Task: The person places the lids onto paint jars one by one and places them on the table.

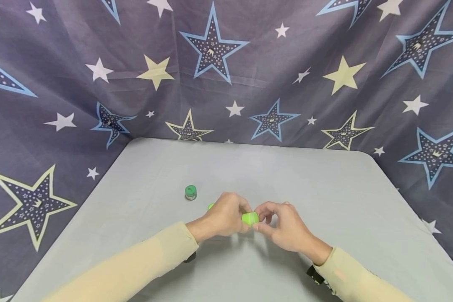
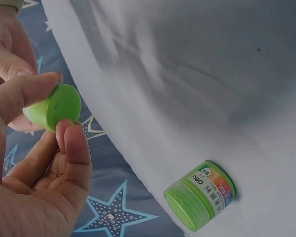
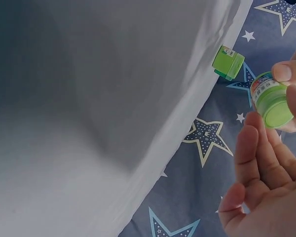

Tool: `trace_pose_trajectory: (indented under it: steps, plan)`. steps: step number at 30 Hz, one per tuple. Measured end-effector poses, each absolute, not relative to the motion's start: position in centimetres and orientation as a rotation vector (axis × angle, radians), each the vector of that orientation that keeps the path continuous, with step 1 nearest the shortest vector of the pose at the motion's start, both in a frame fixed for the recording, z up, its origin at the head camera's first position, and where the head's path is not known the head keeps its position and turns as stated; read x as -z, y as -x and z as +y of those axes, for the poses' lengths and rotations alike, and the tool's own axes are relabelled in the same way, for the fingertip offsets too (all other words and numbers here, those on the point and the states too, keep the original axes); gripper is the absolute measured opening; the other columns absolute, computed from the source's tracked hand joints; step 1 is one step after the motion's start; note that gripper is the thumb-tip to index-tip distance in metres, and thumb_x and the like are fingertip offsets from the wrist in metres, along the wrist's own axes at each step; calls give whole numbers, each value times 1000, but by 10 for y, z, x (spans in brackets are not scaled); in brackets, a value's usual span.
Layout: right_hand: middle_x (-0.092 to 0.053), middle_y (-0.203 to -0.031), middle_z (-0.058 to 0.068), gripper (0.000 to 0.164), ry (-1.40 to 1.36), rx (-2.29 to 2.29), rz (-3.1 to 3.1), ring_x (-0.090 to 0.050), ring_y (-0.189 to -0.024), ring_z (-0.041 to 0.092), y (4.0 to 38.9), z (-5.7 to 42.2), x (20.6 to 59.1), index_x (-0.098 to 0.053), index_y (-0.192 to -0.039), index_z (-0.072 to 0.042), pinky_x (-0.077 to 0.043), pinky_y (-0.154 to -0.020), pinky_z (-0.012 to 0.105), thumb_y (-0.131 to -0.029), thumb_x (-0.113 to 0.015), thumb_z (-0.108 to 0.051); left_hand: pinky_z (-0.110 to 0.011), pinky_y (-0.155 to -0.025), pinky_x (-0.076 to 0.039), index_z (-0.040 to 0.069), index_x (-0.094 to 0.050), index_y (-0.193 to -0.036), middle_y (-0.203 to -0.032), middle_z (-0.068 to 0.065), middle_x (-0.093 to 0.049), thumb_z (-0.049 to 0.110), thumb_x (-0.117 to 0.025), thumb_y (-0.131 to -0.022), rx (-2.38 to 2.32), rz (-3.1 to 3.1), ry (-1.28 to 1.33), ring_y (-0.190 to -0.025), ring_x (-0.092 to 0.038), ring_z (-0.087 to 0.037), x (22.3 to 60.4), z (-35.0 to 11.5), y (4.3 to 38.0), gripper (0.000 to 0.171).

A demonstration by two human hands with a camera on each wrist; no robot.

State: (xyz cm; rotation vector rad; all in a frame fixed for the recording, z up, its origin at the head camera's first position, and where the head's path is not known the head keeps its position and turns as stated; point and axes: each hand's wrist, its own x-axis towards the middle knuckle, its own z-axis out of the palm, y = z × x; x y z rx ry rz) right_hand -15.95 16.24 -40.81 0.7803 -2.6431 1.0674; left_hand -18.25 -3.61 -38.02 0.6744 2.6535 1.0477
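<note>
A small light green paint jar [image 1: 251,218] is held above the table between both hands. My left hand [image 1: 226,214] grips one end with thumb and fingertips. From the other side, the thumb and fingertips of my right hand [image 1: 287,226] pinch the jar; in the right wrist view that hand's lower fingers [image 3: 246,158] reach up under it. Part of its printed label [image 3: 264,86] shows there. A second light green paint jar [image 2: 200,195], labelled "deli", is on the table beside the left hand, mostly hidden behind that hand in the head view.
A jar with a dark green lid [image 1: 190,192] stands on the table left of the hands. The grey-white cloth-covered table [image 1: 324,180] meets a star-patterned curtain [image 1: 249,92] at its back and sides.
</note>
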Motion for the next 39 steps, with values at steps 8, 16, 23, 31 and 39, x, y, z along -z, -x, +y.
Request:
trace_pose_trajectory:
  steps: [8,16,23,31,39]
  plan:
    - [-61,-78,-23,24,-774,-1064,-2644,-58,-72,6,158,162,407,-68,-96,-24,-38,-75,36,-76,-80,-27,-21,-63,-51,17,-71,-81,-77,9,-66,7,-85,-64,-1050,2654,-694,-70,-59,-7,380,-36,182,24]
    - [-67,-82,-12,30,-759,-1100,-2644,-60,-72,11,160,166,405,-69,-102,-19,-46,-66,32,-76,-80,-27,-27,-69,-51,17,-73,-88,-87,8,-65,13,-86,-64,-1011,2688,-659,-82,-59,-11,381,-37,183,28]
    - [-66,-82,-15,28,-705,-1122,-2628,-60,-71,10,160,171,400,-67,-103,-24,-48,-65,34,-77,-79,-26,-26,-70,-49,15,-73,-97,-91,6,-62,15,-86,-63,-1006,2722,-659,-86,-57,-13,383,-39,185,36]
    - [-65,-81,-17,28,-676,-1093,-2625,-58,-71,7,160,173,400,-67,-102,-26,-46,-67,34,-76,-79,-26,-28,-69,-48,19,-70,-91,-85,8,-60,14,-84,-64,-991,2735,-665,-81,-55,-11,386,-40,188,31]
    - [-64,-80,-18,28,-670,-1094,-2619,-58,-70,5,160,175,400,-67,-101,-27,-46,-64,34,-76,-79,-26,-28,-71,-49,18,-63,-84,-80,9,-59,11,-83,-64,-917,2767,-681,-76,-56,-10,390,-39,191,30]
